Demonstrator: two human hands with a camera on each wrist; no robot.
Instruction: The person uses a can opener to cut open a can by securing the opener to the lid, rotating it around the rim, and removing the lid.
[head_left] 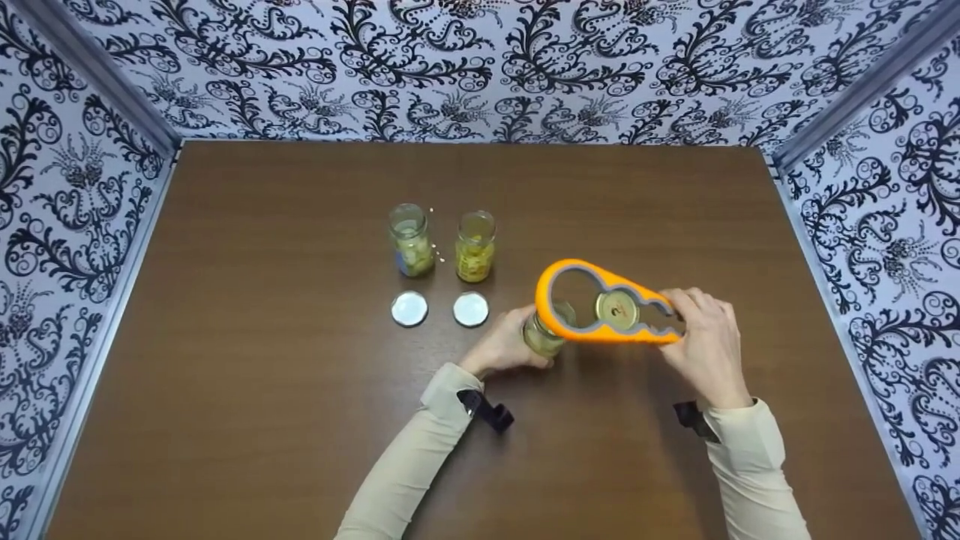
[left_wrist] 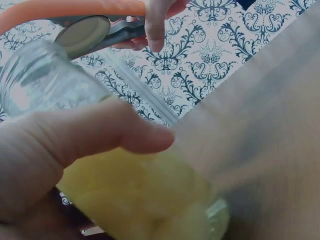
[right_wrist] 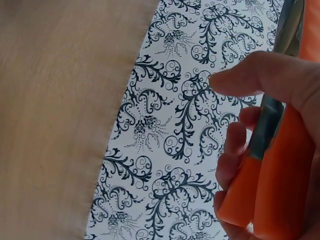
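My left hand [head_left: 508,343] grips a glass jar [head_left: 541,339] with pale yellow contents, its thumb across the glass in the left wrist view. No lid shows on this jar's mouth. My right hand [head_left: 706,341] holds an orange jar opener [head_left: 570,264] with a grey inner edge by its handle end. A gold-coloured lid [head_left: 617,310] sits in the opener's middle opening, apart from the jar. The opener's round end overlaps the jar's top in the head view. Orange handles [right_wrist: 285,185] lie in the right palm.
Two lidless jars stand farther back, one with pale green contents [head_left: 413,251] and one with yellow pieces [head_left: 475,259]. Two white lids [head_left: 409,308] lie in front of them. Small crumbs are near the left jar. Patterned walls [head_left: 480,67] border the brown table [head_left: 262,375].
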